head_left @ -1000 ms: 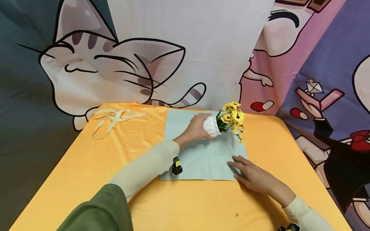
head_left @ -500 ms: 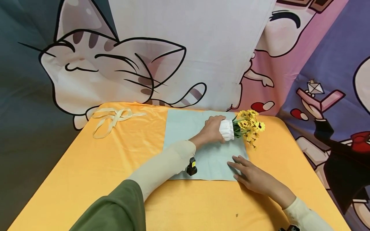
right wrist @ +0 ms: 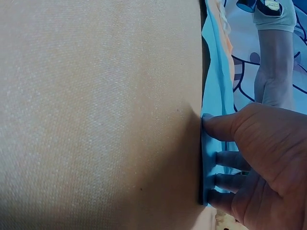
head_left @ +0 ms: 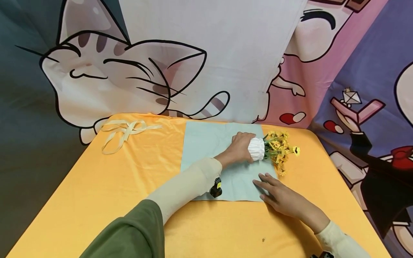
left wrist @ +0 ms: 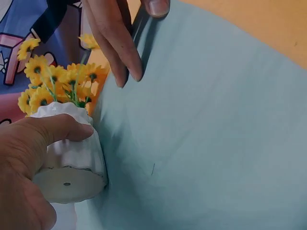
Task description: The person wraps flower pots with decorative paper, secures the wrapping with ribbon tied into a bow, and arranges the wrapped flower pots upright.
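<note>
A small white flowerpot (head_left: 256, 148) with yellow artificial flowers (head_left: 279, 147) lies on its side on a light blue sheet (head_left: 206, 143), blooms pointing right past the sheet's edge. My left hand (head_left: 238, 147) grips the pot from its base end; in the left wrist view the thumb crosses the pot's wall (left wrist: 76, 153) and the round base shows. My right hand (head_left: 284, 196) rests with spread fingers on the sheet's lower right corner. In the right wrist view, the right fingertips (right wrist: 213, 125) touch the blue sheet's edge.
A loosely looped cream ribbon (head_left: 127, 130) lies at the table's back left. Yellow cloth (head_left: 213, 229) covers the table. Cartoon-printed fabric (head_left: 238, 53) hangs behind and to the right.
My left hand has carried the potted flowers to the right and slightly nearer, so the blooms now lie beyond the sheet's right edge. The right hand has stayed in place.
</note>
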Tool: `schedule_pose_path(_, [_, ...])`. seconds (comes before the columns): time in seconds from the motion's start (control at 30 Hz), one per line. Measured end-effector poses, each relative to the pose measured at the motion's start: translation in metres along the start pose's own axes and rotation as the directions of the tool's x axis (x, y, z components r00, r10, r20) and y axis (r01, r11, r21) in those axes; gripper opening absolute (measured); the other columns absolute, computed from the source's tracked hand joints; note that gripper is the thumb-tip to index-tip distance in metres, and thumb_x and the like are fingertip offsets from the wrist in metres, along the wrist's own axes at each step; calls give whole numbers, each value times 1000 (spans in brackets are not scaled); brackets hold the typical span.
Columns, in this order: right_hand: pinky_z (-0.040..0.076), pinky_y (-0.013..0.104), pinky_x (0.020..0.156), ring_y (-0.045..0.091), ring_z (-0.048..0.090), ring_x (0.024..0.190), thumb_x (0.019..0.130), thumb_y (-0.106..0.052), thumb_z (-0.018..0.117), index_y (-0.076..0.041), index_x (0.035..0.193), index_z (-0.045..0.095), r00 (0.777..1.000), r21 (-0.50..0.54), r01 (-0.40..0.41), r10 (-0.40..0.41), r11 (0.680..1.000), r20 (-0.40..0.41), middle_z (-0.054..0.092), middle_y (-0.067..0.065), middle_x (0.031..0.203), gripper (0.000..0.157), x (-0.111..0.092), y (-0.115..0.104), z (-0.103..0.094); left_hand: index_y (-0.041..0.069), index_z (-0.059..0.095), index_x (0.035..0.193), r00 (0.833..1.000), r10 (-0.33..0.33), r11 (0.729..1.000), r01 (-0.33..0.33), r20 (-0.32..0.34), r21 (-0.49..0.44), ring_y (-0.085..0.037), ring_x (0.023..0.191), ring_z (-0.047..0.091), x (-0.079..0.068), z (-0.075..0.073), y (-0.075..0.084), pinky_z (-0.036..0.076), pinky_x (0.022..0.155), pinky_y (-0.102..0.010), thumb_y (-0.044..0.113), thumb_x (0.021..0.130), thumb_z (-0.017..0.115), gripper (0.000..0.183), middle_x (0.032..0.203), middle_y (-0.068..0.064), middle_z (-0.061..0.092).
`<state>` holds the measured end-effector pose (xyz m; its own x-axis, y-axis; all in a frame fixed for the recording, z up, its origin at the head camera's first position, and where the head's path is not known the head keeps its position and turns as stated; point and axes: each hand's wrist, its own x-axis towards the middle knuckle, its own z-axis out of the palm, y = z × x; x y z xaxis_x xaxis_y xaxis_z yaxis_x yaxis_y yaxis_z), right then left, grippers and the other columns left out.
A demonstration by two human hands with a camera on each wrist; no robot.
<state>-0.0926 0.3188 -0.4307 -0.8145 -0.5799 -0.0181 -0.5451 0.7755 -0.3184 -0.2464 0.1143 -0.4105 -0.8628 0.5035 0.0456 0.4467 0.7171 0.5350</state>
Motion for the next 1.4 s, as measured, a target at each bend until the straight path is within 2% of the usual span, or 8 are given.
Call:
schedule_pose_path(0.43, [50, 70, 119, 59, 49, 157, 111, -17, 73, -8, 160, 64, 1000, 5, -7, 7, 1000, -9, 54, 28, 168, 50, -1, 0, 2, 19, 45, 173, 1000, -4, 996, 2, 23, 84, -27, 156, 47, 1, 2, 4, 35, 135, -44, 29, 88, 100, 102, 172, -2, 54])
schedule_pose_path(0.5, [51, 70, 119, 59, 48, 157, 111, -17, 73, -8, 160, 64, 1000, 7, -7, 7, 1000, -10, 54, 28, 169, 50, -1, 0, 1, 19, 44, 174, 1000, -5, 997, 2, 30, 78, -26, 157, 45, 1, 0, 4, 34, 136, -44, 29, 88, 99, 102, 173, -2, 52])
schedule_pose_path(0.53, [50, 70, 119, 58, 48, 157, 111, -17, 73, -8, 160, 63, 1000, 8, -7, 7, 1000, -10, 54, 28, 169, 50, -1, 0, 1, 21, 43, 174, 1000, -8, 997, 6, 25, 71, -25, 157, 44, 8, 8, -2, 33, 136, -44, 33, 87, 100, 105, 173, -1, 52])
schedule_pose_path(0.73, [50, 71, 120, 58, 47, 158, 112, -18, 72, -8, 160, 63, 1000, 13, -13, 13, 1000, 1, 53, 28, 170, 50, -1, 0, 1, 23, 38, 177, 999, -19, 999, 17, 48, 40, -27, 155, 44, 7, 4, -4, 35, 134, -44, 35, 86, 99, 110, 173, -1, 49])
schedule_pose_path(0.77, [49, 71, 120, 58, 47, 159, 112, -18, 72, -8, 160, 63, 1000, 15, -14, 14, 1000, 3, 53, 28, 170, 50, -1, 0, 1, 22, 38, 177, 998, -16, 999, 14, 58, 35, -28, 154, 45, -1, -5, 0, 37, 133, -45, 31, 88, 98, 107, 173, -3, 49])
schedule_pose_path(1.07, [50, 71, 119, 59, 47, 158, 112, -18, 72, -8, 160, 63, 1000, 18, -20, 20, 1000, 5, 53, 29, 169, 50, -1, 0, 2, 26, 32, 179, 998, -16, 1000, 15, 53, 26, -31, 157, 43, 0, -2, -3, 36, 133, -47, 31, 85, 102, 117, 174, -5, 45])
schedule_pose_path(1.27, [50, 71, 119, 58, 47, 158, 113, -20, 72, -9, 161, 62, 999, 28, -31, 30, 999, 26, 52, 29, 170, 51, -1, -1, 0, 26, 26, 181, 991, -133, 990, 134, 17, -38, -33, 158, 42, -11, -7, -4, 36, 132, -51, 50, 78, 105, 132, 178, -7, 40])
schedule_pose_path(1.4, [51, 72, 118, 58, 49, 157, 112, -23, 73, -10, 160, 63, 999, 9, -31, 30, 999, 43, 53, 29, 169, 51, 1, 0, -4, 25, 25, 181, 979, -205, 973, 205, 13, -103, -36, 160, 41, -28, -14, -14, 35, 134, -57, 64, 73, 104, 139, 179, -10, 39])
